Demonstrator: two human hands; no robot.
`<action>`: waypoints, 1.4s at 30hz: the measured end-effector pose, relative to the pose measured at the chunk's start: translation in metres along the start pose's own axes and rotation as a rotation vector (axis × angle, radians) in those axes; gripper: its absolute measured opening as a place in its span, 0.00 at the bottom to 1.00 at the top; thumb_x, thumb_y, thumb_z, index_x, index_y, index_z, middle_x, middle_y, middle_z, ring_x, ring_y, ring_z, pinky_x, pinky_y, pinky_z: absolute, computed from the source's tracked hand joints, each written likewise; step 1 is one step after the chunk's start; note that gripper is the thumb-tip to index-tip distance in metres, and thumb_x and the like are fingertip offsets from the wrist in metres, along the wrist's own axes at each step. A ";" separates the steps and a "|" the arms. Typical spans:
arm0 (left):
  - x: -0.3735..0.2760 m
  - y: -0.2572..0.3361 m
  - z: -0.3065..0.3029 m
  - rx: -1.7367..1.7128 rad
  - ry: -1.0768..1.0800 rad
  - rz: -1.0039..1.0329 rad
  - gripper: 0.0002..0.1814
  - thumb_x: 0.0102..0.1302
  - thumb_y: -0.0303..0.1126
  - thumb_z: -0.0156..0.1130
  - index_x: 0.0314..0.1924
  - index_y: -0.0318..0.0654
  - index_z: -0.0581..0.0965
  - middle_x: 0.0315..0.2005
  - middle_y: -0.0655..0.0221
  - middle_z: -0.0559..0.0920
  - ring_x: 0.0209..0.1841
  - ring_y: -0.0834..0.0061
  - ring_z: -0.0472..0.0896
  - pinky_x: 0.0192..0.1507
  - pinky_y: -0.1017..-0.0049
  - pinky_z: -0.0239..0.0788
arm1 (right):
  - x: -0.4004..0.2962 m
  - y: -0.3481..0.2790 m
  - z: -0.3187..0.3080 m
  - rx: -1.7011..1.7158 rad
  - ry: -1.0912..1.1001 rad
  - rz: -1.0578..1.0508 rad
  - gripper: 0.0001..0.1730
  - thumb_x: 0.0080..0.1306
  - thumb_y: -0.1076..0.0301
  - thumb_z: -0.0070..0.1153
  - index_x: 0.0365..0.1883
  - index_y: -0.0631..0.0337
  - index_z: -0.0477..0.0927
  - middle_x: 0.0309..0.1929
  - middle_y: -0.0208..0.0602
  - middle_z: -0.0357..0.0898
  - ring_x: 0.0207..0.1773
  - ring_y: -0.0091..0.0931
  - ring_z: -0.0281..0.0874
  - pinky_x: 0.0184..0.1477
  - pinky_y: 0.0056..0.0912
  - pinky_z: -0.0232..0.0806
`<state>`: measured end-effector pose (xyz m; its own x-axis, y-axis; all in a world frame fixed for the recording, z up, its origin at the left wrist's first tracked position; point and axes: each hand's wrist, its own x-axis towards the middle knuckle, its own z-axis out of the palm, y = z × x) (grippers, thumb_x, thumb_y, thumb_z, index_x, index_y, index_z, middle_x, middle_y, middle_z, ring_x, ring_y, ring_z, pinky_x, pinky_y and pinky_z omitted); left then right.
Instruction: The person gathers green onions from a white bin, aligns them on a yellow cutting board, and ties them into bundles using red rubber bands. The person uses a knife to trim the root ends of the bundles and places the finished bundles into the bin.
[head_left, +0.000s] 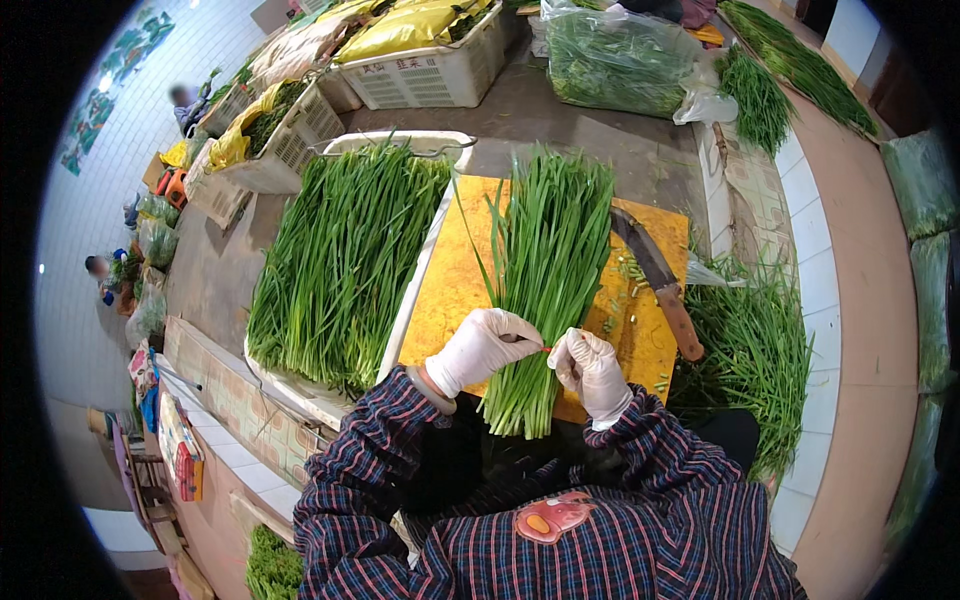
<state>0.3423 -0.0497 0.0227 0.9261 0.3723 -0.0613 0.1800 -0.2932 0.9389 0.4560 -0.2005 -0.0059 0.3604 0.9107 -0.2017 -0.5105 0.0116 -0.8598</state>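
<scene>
Both my hands wear pale gloves. A thick bundle of long green leaves, apparently Chinese chives (551, 247), lies on a yellow cutting board (469, 225), its pale cut stems towards me. My left hand (480, 349) pinches one end of a thin red tie at the front of the bundle's lower part. Close beside it, my right hand (591, 371) has its fingers closed on the tie's other side. Whether the tie runs all round behind the stems is hidden. A knife with a dark blade and wooden handle (679, 322) rests on the board's right side, near short stem trimmings (632, 270).
A white crate (409, 334) full of leaves stands left of the board. Loose leaves (750, 360) are heaped at the right. Beyond stand a large clear bag of greens (619, 67) and white crates (420, 82) under yellow sacks. Two people are far left.
</scene>
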 end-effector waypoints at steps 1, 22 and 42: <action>0.000 0.002 0.001 0.010 0.001 -0.035 0.04 0.56 0.27 0.65 0.30 0.33 0.81 0.22 0.71 0.80 0.26 0.84 0.76 0.29 0.80 0.68 | -0.001 -0.001 0.001 0.002 0.007 -0.007 0.25 0.73 0.53 0.38 0.23 0.60 0.75 0.15 0.24 0.65 0.17 0.15 0.59 0.21 0.18 0.52; -0.006 0.017 0.011 0.447 0.041 0.260 0.09 0.52 0.27 0.65 0.35 0.39 0.79 0.27 0.62 0.79 0.30 0.61 0.78 0.32 0.70 0.70 | -0.009 0.005 0.006 0.086 0.046 -0.033 0.22 0.73 0.58 0.40 0.22 0.59 0.73 0.15 0.23 0.64 0.17 0.15 0.57 0.20 0.17 0.50; -0.036 0.049 0.024 1.118 0.263 -0.292 0.55 0.47 0.57 0.65 0.67 0.35 0.52 0.60 0.49 0.63 0.59 0.49 0.66 0.54 0.35 0.50 | 0.051 -0.020 0.071 -0.722 -0.077 -0.509 0.16 0.67 0.61 0.49 0.37 0.66 0.80 0.24 0.50 0.77 0.27 0.34 0.77 0.29 0.33 0.66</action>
<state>0.3255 -0.0991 0.0623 0.7287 0.6842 -0.0301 0.6842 -0.7254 0.0753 0.4291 -0.1250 0.0338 0.3424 0.8917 0.2959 0.3241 0.1835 -0.9280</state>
